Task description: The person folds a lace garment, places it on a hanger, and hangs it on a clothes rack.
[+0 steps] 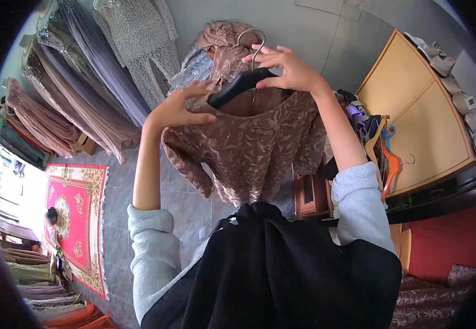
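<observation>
A brown lace dress [249, 140] with leaf-shaped patterns hangs in front of me on a black hanger [231, 92]. The hanger has a curved metal hook, and its bar shows in the wide neckline. My right hand [290, 71] holds the hanger near the base of the hook, thumb on the front and fingers stretched behind the hook. At the dress's left shoulder is my left hand [175, 109], open, its thumb pointing across the neckline and its fingers apart near the hanger's end. The sleeves dangle at both sides.
Long gowns [92, 60] hang along the wall on the left. Behind the dress is a bundle of brown and silver fabric [224, 41]. To the right stands a wooden cabinet [421, 109] with loose hangers [392, 164] beside it. A red patterned rug [76, 219] covers part of the grey floor.
</observation>
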Demonstrator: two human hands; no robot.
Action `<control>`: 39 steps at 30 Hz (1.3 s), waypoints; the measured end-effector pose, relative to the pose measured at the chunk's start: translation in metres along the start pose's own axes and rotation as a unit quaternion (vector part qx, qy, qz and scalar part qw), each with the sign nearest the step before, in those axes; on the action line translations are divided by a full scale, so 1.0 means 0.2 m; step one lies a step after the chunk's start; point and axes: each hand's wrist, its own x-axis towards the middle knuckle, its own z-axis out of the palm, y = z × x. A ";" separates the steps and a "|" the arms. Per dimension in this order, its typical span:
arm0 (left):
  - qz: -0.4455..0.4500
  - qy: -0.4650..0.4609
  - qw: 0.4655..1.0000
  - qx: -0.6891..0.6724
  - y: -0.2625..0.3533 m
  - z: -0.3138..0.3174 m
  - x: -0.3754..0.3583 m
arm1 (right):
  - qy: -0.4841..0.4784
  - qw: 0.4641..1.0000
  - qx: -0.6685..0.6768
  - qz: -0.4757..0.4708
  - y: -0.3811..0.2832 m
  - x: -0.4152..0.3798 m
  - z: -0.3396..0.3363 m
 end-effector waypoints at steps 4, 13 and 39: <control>-0.012 0.013 1.000 -0.023 0.08 0.08 -0.01 | -0.006 0.997 -0.067 0.037 -0.04 0.03 0.03; -0.206 0.097 0.973 0.027 0.04 0.41 0.05 | 0.218 0.908 -0.202 0.296 -0.15 -0.08 0.45; -0.004 0.151 0.981 0.120 0.07 0.69 0.24 | 0.028 0.900 0.368 0.231 -0.03 -0.92 0.29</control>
